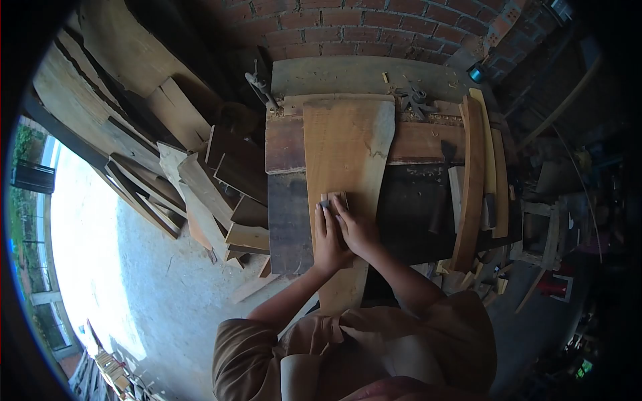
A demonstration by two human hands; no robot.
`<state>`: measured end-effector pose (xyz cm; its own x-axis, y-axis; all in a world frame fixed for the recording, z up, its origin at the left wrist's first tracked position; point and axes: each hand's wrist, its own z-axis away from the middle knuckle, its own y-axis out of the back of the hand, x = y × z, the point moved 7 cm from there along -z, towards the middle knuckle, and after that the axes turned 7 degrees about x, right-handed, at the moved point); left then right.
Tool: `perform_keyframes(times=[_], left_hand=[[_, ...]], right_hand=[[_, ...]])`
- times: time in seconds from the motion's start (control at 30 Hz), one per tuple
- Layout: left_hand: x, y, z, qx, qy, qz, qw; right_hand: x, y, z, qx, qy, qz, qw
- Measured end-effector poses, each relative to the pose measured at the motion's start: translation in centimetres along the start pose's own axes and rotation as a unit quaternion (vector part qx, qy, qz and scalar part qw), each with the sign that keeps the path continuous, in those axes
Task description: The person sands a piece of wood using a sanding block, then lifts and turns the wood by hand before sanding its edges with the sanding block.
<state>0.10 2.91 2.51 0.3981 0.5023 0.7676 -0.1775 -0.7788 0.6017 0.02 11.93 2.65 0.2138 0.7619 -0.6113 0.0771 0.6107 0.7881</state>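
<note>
A long, pale wooden board (348, 144) lies lengthwise on the dark workbench (414, 200), its near end reaching over the bench edge towards my body. Both my hands are together on a small wooden block (334, 198) that rests on the board. My left hand (329, 240) has its fingers pressed along the block's left side. From the right, my right hand (356, 232) closes on the same block, its fingers pointing forward. The block's underside is hidden.
Curved wooden strips (470, 180) and a dark-handled tool (441, 194) lie on the bench's right. A metal star-shaped piece (417, 99) and a clamp (259, 85) are at the back. Wood offcuts (234, 167) lean at the left; a brick wall (361, 27) stands behind.
</note>
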Motion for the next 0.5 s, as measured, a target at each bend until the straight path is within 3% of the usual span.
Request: perform_keyframes(times=[0.03,0.07,0.2,0.27,0.5], left_hand=[[0.2,0.2,3.4,-0.007,-0.006,-0.018,1.000],[-0.2,0.0,6.2,-0.011,-0.017,-0.019,1.000],[-0.2,0.3,6.8,-0.039,0.032,-0.001,0.999],[-0.7,0.6,3.3,-0.044,0.001,0.003,0.999],[-7.5,0.4,-23.2,0.003,-0.049,-0.029,0.998]], right_hand=[[0.4,-1.1,3.4,0.083,0.063,-0.033,0.994],[0.0,-1.1,6.1,0.101,0.068,-0.031,0.992],[0.0,-1.9,6.4,0.023,0.007,0.022,0.999],[-0.4,-1.3,2.8,0.058,0.062,-0.037,0.996],[-1.0,1.8,-23.5,0.088,0.028,0.005,0.996]])
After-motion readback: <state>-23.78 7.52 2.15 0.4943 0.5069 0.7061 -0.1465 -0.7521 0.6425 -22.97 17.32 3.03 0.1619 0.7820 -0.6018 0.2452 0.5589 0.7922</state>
